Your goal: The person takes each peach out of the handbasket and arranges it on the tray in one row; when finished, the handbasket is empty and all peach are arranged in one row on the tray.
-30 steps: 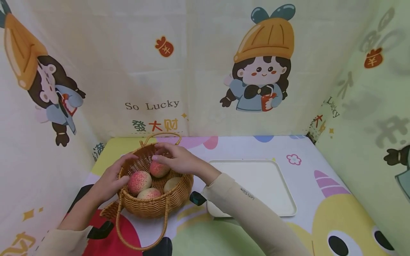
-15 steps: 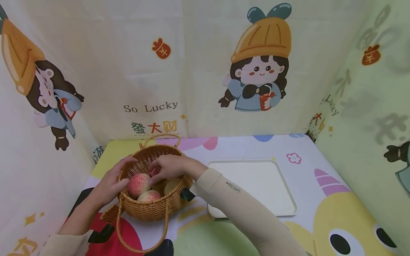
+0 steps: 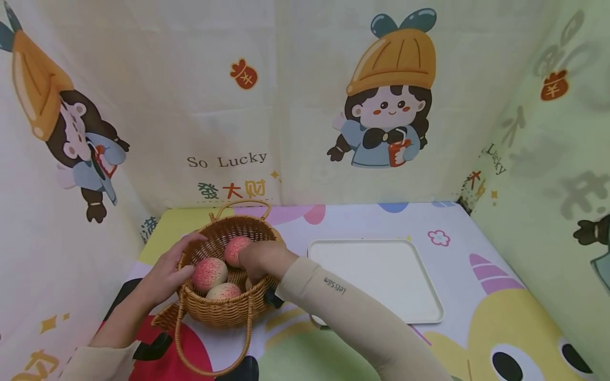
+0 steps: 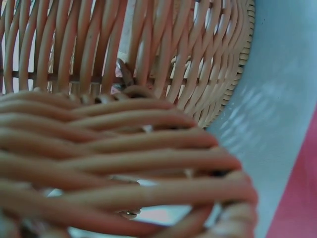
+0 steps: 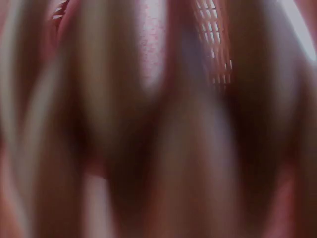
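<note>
A fish-shaped wicker basket (image 3: 224,312) holds several pink-speckled peaches. One peach (image 3: 209,274) lies on the left inside, another peach (image 3: 224,291) in front, and a third peach (image 3: 236,251) towards the back. My left hand (image 3: 167,270) grips the basket's left rim, thumb and fingers over the edge. Inside the basket's right part is my right hand (image 3: 262,259), its fingers pointing down and hidden from the head view. Only a sliver of a pale fruit (image 3: 249,284) shows beneath it. The right wrist view is mostly blurred, with a speckled peach (image 5: 151,44) and wickerwork (image 5: 213,39) behind.
A white rectangular tray (image 3: 376,275) lies to the right of the basket, partly behind my right sleeve. One basket handle (image 3: 212,373) hangs towards me; the other handle (image 3: 245,202) stands at the back. Printed cloth walls (image 3: 305,106) enclose the patterned table (image 3: 352,222).
My right hand goes from above the back peach down into the basket's right side, uncovering that peach and covering the pale fruit. The left hand stays at the rim.
</note>
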`<state>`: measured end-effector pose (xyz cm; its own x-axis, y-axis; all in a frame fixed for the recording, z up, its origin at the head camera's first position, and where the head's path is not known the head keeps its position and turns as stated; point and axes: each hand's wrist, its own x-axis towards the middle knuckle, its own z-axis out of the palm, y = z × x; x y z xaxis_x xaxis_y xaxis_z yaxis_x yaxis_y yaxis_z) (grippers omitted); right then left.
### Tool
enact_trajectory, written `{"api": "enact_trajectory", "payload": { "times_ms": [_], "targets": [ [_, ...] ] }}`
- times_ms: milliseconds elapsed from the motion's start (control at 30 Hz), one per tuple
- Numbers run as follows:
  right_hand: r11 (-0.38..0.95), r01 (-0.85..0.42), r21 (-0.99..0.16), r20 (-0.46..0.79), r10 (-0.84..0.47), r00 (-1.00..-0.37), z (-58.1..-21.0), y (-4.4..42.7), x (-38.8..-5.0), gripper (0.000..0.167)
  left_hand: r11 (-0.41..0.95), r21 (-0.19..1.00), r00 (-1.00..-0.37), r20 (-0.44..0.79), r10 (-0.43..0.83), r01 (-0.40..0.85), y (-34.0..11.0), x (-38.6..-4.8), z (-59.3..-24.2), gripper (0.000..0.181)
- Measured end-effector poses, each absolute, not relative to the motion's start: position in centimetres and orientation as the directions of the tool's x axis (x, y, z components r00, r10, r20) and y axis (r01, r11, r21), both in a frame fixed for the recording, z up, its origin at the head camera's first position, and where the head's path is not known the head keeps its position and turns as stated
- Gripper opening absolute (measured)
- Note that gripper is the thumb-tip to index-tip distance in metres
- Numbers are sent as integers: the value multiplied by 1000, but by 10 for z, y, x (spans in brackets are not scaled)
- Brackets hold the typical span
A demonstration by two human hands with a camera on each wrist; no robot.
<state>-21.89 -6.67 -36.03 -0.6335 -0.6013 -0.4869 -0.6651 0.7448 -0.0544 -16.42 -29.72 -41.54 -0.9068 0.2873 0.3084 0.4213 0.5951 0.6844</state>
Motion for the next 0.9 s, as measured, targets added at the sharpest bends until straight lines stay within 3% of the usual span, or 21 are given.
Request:
{"api": "enact_trajectory", "payload": {
  "times_ms": [200, 433, 533, 633, 900],
  "targets": [
    [752, -655, -69, -444, -612, -655, -363, -62, -219, 27, 598, 683, -907, 301, 293, 420, -294, -166, -417, 61],
    [634, -669, -388, -187, -765, -616, -357, -45, -226, 30, 595, 682, -905, 303, 299, 425, -294, -166, -416, 60],
    [547, -649, -528, -91, -797, -598, -351, -33, -231, 53, 590, 682, -901, 306, 306, 432, -294, -166, -415, 60],
    [472, -598, -648, -8, -790, -614, -347, -20, -236, 64, 591, 681, -901, 306, 308, 433, -295, -167, -415, 60],
    [108, -343, -933, 157, -735, -660, -348, 15, -250, 59, 590, 694, -910, 292, 293, 413, -297, -164, -415, 62]
  ]
}}
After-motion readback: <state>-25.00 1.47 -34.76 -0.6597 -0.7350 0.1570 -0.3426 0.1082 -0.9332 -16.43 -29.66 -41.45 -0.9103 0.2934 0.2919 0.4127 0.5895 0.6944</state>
